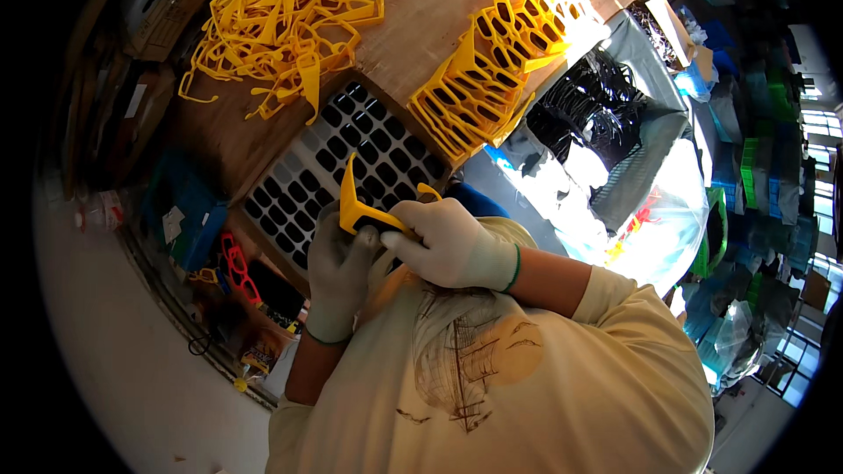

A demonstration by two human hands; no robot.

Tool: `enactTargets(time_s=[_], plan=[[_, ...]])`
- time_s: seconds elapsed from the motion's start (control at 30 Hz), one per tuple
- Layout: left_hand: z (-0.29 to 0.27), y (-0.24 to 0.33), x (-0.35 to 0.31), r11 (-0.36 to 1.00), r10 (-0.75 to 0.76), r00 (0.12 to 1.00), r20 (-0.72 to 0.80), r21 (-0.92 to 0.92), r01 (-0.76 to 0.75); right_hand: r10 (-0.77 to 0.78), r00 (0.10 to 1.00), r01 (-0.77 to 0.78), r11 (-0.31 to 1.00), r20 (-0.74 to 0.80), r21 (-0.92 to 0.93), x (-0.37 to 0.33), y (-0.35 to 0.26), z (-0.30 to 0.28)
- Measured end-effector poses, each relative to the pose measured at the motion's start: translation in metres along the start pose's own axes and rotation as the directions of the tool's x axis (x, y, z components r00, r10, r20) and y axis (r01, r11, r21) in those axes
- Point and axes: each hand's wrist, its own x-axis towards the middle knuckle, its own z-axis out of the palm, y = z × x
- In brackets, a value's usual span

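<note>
Both hands wear pale work gloves and hold one pair of yellow sunglasses close to my chest. My left hand grips the frame's left end, thumb pressed by a dark lens. At the other end, my right hand pinches the frame with curled fingers. One yellow temple arm points up and away; the tip of the other shows above my right hand. Just beyond my hands lies a tray of dark lenses in rows, some of its pockets pale. My hands cover its near part.
A tangled heap of yellow frames lies on the wooden table at far left. Yellow sunglasses with lenses stand lined up at far right. To the right, a grey bag holds black pieces. A blue bin sits at left, near red frames.
</note>
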Motion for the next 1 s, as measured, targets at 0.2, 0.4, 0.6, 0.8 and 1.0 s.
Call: enactTargets(time_s=[0.2, 0.4, 0.6, 0.8, 1.0], plan=[[0.039, 0.033, 0.038, 0.999, 0.038, 0.988, 0.148, 0.014, -0.041, -0.113, 0.982, 0.101, 0.991, 0.153, 0.083, 0.008, 0.017, -0.075], [0.095, 0.038, 0.105, 0.986, 0.079, 0.994, 0.070, 0.143, -0.088, -0.160, 0.978, 0.150, 0.985, 0.135, 0.086, 0.029, 0.059, -0.144], [0.122, -0.014, 0.134, 0.969, -0.179, 0.978, -0.110, 0.154, 0.195, 0.034, 0.899, -0.077, 0.994, -0.437, -0.081, 0.063, 0.148, -0.292], [0.146, -0.036, 0.158, 0.890, -0.422, 0.891, -0.168, 0.110, 0.443, 0.225, 0.565, -0.534, 0.833, -0.794, -0.144, 0.143, 0.333, -0.497], [0.172, -0.047, 0.186, 0.901, -0.414, 0.877, -0.244, 0.029, 0.433, 0.280, 0.816, -0.424, 0.885, -0.506, -0.194, 0.178, 0.358, -0.496]])
